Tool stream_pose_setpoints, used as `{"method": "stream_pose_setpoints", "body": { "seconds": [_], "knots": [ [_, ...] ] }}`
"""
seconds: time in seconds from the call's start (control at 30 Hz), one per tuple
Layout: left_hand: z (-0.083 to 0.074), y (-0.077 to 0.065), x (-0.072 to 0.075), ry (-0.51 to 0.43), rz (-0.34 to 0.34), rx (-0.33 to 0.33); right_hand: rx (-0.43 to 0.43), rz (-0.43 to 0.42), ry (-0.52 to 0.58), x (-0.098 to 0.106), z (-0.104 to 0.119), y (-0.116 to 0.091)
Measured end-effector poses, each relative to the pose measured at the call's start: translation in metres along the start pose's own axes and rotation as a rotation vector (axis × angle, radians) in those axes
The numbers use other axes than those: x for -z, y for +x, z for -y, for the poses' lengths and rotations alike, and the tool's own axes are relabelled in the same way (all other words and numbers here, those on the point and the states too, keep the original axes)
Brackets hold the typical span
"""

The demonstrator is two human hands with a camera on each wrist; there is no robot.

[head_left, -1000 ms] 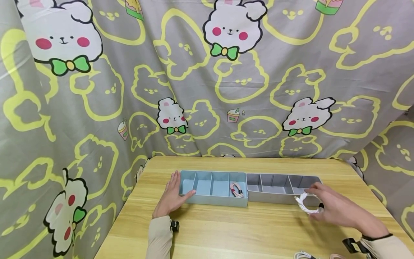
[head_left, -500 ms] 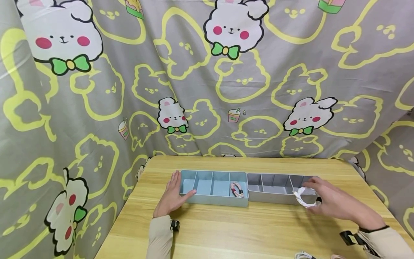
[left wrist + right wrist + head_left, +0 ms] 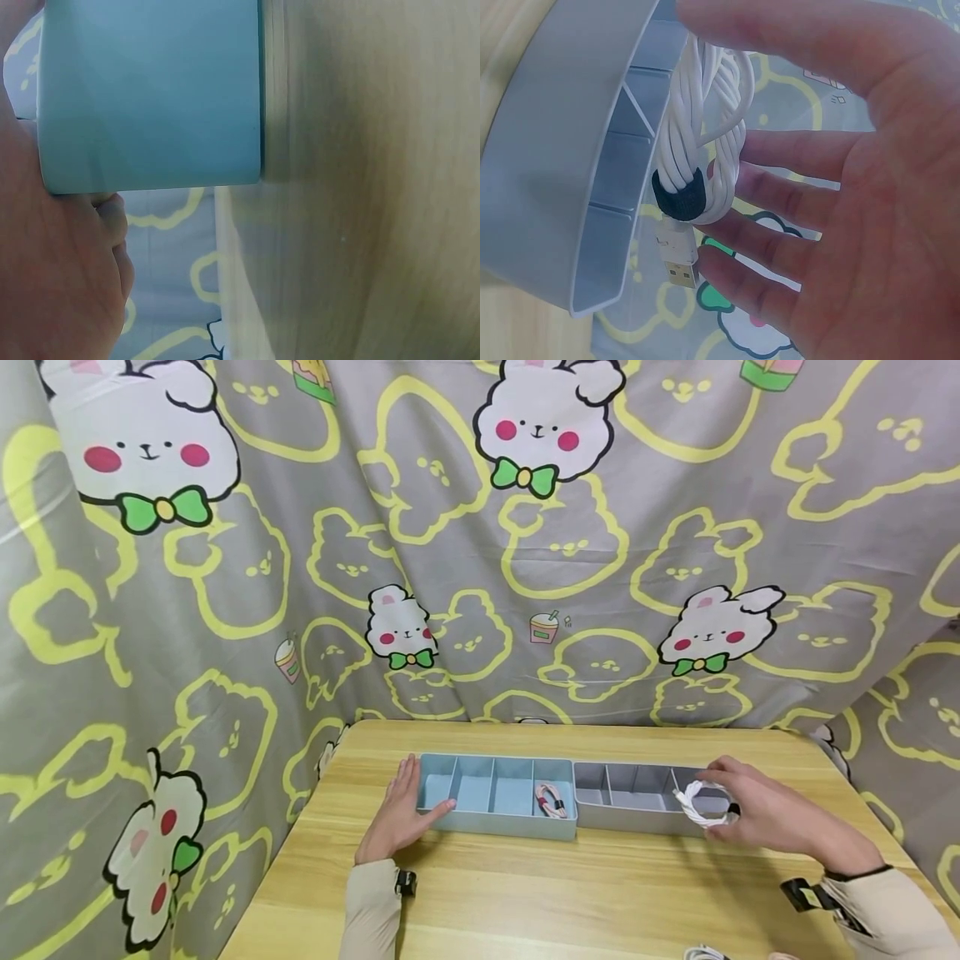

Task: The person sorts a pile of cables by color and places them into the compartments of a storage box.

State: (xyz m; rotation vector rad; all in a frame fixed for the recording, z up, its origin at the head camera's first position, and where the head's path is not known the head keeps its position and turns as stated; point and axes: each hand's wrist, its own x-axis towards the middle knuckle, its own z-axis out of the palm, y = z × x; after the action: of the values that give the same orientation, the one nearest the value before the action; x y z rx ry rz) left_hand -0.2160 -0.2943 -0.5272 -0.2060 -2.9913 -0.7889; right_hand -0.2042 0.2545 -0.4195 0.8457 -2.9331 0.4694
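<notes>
My right hand [image 3: 772, 810] pinches a coiled white USB cable [image 3: 701, 804] over the right end of the grey divided box [image 3: 630, 819]. In the right wrist view, a black strap [image 3: 681, 195] binds the coil, and a metal USB plug [image 3: 681, 274] hangs below it. My left hand [image 3: 397, 814] rests against the left end of the light blue divided box [image 3: 495, 823], its thumb along the front and fingers at the end wall. A coiled pink cable [image 3: 551, 800] lies in the blue box's rightmost compartment. The left wrist view shows the blue box's wall [image 3: 150, 97] close up.
Both boxes stand end to end on a wooden table [image 3: 525, 893]. At the bottom edge lie another white cable [image 3: 703, 952] and a pinkish thing [image 3: 782, 956], both mostly cut off. A patterned curtain [image 3: 465, 552] hangs behind and beside the table.
My right hand has moved slightly left and up with the white cable, bringing it over the grey box's right end. My left hand has stayed at the blue box.
</notes>
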Motion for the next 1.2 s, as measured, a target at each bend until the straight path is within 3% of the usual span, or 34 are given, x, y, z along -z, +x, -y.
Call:
{"method": "stream_pose_setpoints", "body": {
  "seconds": [1.2],
  "knots": [
    [0.001,0.0,0.001,-0.022,0.011,0.012,0.004,0.013,-0.017,0.018,0.013,0.026]
  ]
}}
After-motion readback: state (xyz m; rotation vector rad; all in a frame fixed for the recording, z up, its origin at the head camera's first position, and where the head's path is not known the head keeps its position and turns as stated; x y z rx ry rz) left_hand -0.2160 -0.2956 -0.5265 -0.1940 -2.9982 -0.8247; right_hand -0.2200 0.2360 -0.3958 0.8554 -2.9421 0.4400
